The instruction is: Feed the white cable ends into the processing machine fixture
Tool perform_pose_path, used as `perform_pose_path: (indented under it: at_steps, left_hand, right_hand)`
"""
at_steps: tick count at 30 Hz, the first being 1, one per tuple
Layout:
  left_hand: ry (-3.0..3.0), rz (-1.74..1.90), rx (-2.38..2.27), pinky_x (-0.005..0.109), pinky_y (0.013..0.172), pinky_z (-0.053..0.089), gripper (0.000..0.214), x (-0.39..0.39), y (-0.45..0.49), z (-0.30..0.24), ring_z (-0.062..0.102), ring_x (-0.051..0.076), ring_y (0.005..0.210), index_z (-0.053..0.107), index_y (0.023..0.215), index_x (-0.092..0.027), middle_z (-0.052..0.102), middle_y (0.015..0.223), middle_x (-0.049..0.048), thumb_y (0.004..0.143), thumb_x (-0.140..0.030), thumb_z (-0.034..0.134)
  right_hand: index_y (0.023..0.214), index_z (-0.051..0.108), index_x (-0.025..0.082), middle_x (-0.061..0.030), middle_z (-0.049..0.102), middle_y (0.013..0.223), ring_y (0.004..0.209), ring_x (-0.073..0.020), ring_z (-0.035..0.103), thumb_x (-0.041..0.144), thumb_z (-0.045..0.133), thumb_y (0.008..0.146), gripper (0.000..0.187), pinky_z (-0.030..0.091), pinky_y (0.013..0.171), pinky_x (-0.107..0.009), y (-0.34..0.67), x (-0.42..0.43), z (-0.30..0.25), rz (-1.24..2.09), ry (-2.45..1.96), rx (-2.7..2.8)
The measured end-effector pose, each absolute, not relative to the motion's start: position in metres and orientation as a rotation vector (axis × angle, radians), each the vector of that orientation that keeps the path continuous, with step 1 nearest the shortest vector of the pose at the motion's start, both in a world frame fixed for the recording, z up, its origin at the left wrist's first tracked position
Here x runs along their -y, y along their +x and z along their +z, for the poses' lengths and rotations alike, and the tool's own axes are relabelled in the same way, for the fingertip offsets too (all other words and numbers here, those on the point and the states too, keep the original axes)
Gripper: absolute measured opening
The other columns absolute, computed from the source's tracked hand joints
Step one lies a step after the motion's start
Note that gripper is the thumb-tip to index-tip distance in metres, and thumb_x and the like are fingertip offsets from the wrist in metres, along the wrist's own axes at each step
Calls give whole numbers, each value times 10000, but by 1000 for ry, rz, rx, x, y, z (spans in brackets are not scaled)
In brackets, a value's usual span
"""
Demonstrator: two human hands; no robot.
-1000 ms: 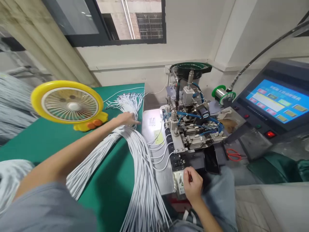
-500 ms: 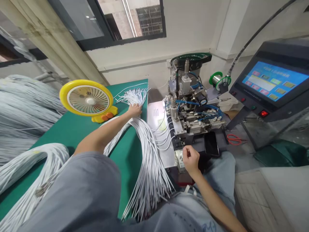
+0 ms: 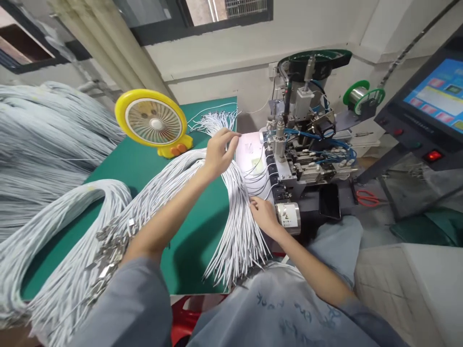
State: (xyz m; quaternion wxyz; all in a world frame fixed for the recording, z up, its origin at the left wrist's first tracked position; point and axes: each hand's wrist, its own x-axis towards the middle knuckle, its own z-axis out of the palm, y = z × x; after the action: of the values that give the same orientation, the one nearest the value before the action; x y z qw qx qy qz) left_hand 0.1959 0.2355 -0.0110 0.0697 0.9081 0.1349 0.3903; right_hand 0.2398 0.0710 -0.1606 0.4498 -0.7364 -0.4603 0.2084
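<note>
A thick bundle of white cables [image 3: 231, 212] drapes over the right edge of the green table [image 3: 144, 166]. My left hand [image 3: 218, 151] is raised over the bundle near its far end, fingers pinched on a cable. My right hand [image 3: 263, 215] rests against the bundle's right side, beside the small machine [image 3: 304, 154]; its fingers touch the cables, and what they hold is hidden. Several white cables sit in the machine's front slots.
A yellow desk fan [image 3: 154, 121] stands on the table's far side. Heaps of white cables [image 3: 47, 144] fill the left. A touch screen panel [image 3: 434, 96], a green solder spool [image 3: 361, 96], a black phone [image 3: 329, 200] and red scissors [image 3: 367, 197] lie to the right.
My left hand lifted off the far cable ends and pinched a cable. My right hand left the machine's front knob and moved left to the bundle. The camera turned left.
</note>
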Motion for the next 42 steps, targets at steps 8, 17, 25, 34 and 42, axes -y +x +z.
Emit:
perform_pose_path:
  at_steps: [8, 17, 25, 34, 42]
  left_hand:
    - [2671, 1214, -215, 264, 686, 426, 375, -209, 200, -24, 547, 126, 764, 573, 794, -148, 574, 784, 50, 959, -337, 294]
    - [2968, 397, 76, 282, 707, 446, 346, -201, 152, -107, 551, 161, 782, 581, 851, -119, 581, 871, 105, 936, -311, 306]
    - [2740, 883, 74, 358, 922, 436, 215, -175, 127, -124, 465, 216, 1119, 465, 1070, -105, 500, 1153, 174, 884, -201, 414]
    - [2979, 13, 463, 370, 845, 374, 405, -165, 143, -117, 513, 194, 803, 624, 848, -135, 592, 838, 85, 927, -433, 360]
    - [2887, -181, 607, 337, 710, 381, 365, -133, 120, -113, 490, 181, 725, 599, 685, -149, 581, 742, 69, 878, -432, 470]
  right_hand:
    - [952, 649, 135, -50, 675, 720, 693, -192, 639, 162, 549, 690, 282, 479, 698, -297, 243, -77, -171, 605, -1686, 847]
    - [878, 494, 157, 100, 337, 484, 385, -61, 333, 271, 557, 667, 248, 302, 404, -188, 252, -47, -143, 1451, -1139, 467]
    - [826, 505, 167, 50, 407, 492, 502, -127, 502, 440, 589, 786, 288, 404, 470, -227, 259, 9, -118, 1548, -1014, 422]
    - [895, 676, 109, 20, 441, 507, 470, -88, 383, 404, 565, 787, 333, 310, 463, -221, 284, 27, -119, 925, -1533, 811]
    - [824, 654, 130, -54, 624, 721, 647, -147, 576, 327, 609, 748, 216, 464, 588, -253, 293, 27, -130, 440, -1644, 681]
